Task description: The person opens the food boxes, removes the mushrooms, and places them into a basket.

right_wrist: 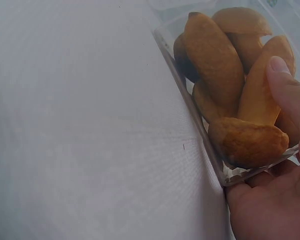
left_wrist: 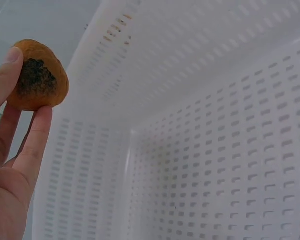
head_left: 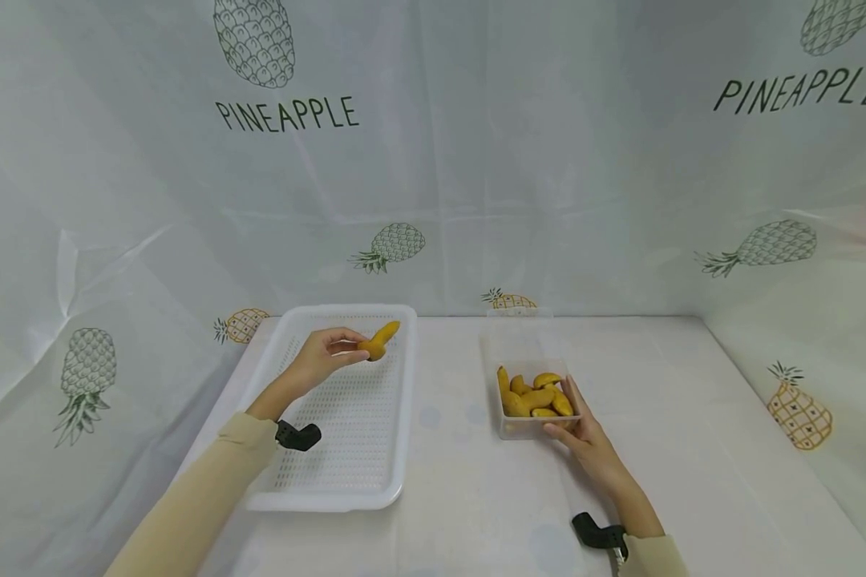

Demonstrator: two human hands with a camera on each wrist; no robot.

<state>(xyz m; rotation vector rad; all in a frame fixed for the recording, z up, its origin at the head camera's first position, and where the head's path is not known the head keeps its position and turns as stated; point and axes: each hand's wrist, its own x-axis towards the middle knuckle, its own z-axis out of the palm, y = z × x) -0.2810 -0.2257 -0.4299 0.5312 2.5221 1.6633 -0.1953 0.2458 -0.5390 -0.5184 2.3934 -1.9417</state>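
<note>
My left hand (head_left: 325, 357) pinches a yellow-brown mushroom (head_left: 381, 338) between thumb and fingertips, above the far part of a white perforated basket (head_left: 406, 417). In the left wrist view the mushroom's cap (left_wrist: 60, 82) shows a dark, rough patch. Over on the right, a clear plastic box (head_left: 522, 429) holds several mushrooms (head_left: 539, 398) lying in different directions. My right hand (head_left: 593, 445) grips that box at its near right corner. Seen from the right wrist, the thumb (right_wrist: 285, 80) overlaps a mushroom stem, while the other fingers lie around the box's outside.
The box's transparent lid (head_left: 520, 336) stands raised behind it. White tabletop (head_left: 447, 465) lies between basket and box. A pale curtain (head_left: 462, 160) with pineapple prints hangs at the back and sides. A black wrist camera (head_left: 299, 437) sits on the left forearm, another (head_left: 597, 533) on the right.
</note>
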